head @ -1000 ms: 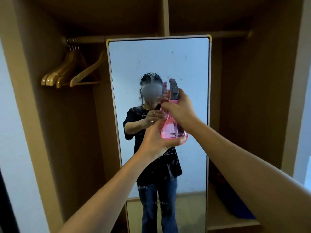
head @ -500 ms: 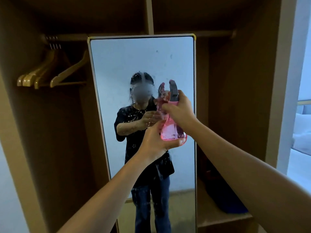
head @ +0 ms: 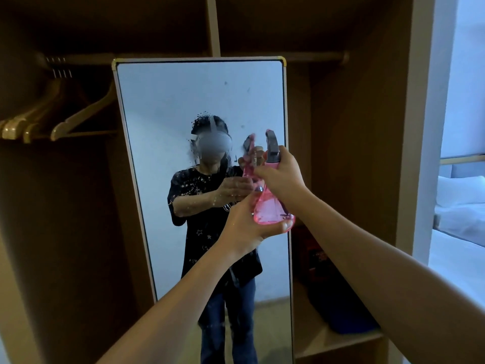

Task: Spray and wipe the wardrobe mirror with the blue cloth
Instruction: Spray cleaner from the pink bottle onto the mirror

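A tall wardrobe mirror (head: 183, 106) with a pale frame stands inside the open wardrobe, its middle speckled with spray droplets. In front of it I hold a pink spray bottle (head: 271, 206) with a grey trigger head pointing at the glass. My right hand (head: 282, 173) grips the bottle's neck just under the trigger. My left hand (head: 246, 227) cups the bottle's base from below, thumb along the bottom edge. A dark blue bundle (head: 349, 319), possibly the blue cloth, lies on the low shelf to the right of the mirror, partly hidden by my right arm.
Several wooden hangers (head: 47, 122) hang on the rail at the upper left. A wardrobe side panel (head: 417, 127) rises at the right, with a white bed (head: 462, 219) beyond it. A low shelf (head: 333, 342) sits at the lower right.
The view has swung to the right, so the mirror and hangers sit further left. Both hands keep their hold on the bottle, at about the same height before the mirror.
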Action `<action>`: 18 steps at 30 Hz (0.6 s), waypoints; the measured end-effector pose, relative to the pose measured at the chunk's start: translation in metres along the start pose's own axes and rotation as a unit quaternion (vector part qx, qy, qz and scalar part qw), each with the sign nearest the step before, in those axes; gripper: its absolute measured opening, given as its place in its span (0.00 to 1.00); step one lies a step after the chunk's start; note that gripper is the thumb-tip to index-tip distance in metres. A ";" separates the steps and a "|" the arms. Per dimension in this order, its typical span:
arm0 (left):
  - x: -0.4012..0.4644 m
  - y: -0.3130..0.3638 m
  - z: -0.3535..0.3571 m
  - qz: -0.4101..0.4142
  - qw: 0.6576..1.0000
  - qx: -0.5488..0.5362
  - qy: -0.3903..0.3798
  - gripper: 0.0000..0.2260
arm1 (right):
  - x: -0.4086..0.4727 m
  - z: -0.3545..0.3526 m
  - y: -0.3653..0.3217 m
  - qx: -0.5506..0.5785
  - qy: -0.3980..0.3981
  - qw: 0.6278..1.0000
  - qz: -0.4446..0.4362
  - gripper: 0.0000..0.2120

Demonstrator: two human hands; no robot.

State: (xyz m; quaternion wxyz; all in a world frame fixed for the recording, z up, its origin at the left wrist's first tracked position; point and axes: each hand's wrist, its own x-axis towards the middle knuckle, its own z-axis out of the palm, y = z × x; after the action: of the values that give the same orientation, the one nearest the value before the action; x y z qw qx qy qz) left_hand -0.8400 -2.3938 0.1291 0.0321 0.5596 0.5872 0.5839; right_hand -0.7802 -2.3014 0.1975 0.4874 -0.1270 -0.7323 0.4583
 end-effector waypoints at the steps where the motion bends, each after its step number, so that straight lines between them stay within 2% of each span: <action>1: 0.000 0.000 0.001 0.002 1.000 0.005 0.001 0.22 | 0.000 -0.001 0.002 -0.002 0.000 1.000 0.002 0.11; 11: -0.009 0.001 0.007 -0.015 1.000 0.001 -0.027 0.22 | -0.006 -0.007 0.012 -0.018 -0.014 1.000 0.010 0.15; 18: -0.030 -0.006 0.018 -0.039 0.997 0.061 -0.018 0.22 | -0.023 -0.005 0.031 -0.038 -0.028 0.998 0.035 0.14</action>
State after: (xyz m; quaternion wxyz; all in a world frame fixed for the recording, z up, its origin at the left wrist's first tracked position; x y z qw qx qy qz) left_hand -0.8199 -2.4012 0.1002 0.0315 0.5474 0.6424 0.5354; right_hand -0.7732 -2.2964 0.1594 0.4454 -0.1580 -0.7575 0.4504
